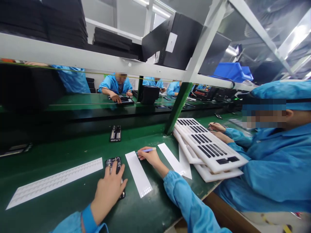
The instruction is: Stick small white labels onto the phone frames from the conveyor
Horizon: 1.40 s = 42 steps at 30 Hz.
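Note:
My left hand (pixel 109 187) lies over an opened phone (pixel 113 160) with bare inner parts showing. Its fingers are spread and rest on the phone, hiding much of it. Between the closed fingers of my right hand (pixel 150 157) is a slim purple pen-like tool (pixel 148 149). The tool's tip is at the far end of a white label strip (pixel 136 171), which has small pale squares at its near end. Whether the tip touches the strip I cannot tell.
A long printed sheet (pixel 58 181) lies left, another phone (pixel 115 133) further back. To the right are a white strip (pixel 170 157) and stacked white foam trays (pixel 206 142) with black pieces. A co-worker (pixel 272 161) sits beside them. A green post (pixel 178 108) rises behind.

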Motion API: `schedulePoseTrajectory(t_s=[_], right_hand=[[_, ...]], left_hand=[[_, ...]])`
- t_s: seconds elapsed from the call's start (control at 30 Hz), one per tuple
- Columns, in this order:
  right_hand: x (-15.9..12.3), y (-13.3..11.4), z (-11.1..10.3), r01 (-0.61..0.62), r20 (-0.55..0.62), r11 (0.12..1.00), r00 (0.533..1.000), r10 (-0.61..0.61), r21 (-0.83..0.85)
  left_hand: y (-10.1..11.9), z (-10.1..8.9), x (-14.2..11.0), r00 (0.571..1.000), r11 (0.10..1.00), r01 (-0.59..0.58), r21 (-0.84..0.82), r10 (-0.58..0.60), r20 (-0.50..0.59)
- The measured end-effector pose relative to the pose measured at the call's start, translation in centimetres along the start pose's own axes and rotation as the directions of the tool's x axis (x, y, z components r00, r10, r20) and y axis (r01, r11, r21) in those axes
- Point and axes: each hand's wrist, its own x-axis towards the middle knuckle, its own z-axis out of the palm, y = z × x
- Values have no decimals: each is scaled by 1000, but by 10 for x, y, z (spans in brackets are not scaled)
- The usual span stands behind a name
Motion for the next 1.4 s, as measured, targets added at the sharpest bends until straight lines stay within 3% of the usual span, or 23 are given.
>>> schedulePoseTrajectory(t_s=[0.07, 0.2, 0.33, 0.5, 0.7, 1.4], right_hand=[[10, 2, -2, -10, -2, 1000, 1000, 10, 9], [16, 12, -6, -57, 12, 998, 998, 57, -10], [12, 16, -7, -94, -10, 995, 995, 94, -10], [10, 13, -6, -121, -15, 993, 993, 121, -8], [7, 12, -6, -136, -53, 991, 989, 136, -7], [8, 11, -10, -95, 13, 995, 995, 95, 33]], left_hand=[[3, 0, 14, 994, 999, -46, 14, 47, -94], [2, 14, 45, 944, 958, -262, -121, 228, -239], [3, 45, 60, 920, 902, -362, -235, 307, -243], [3, 63, 60, 925, 880, -368, -302, 313, -214], [3, 61, 59, 928, 870, -366, -332, 312, -204], [5, 53, 60, 939, 863, -341, -374, 296, -172]])
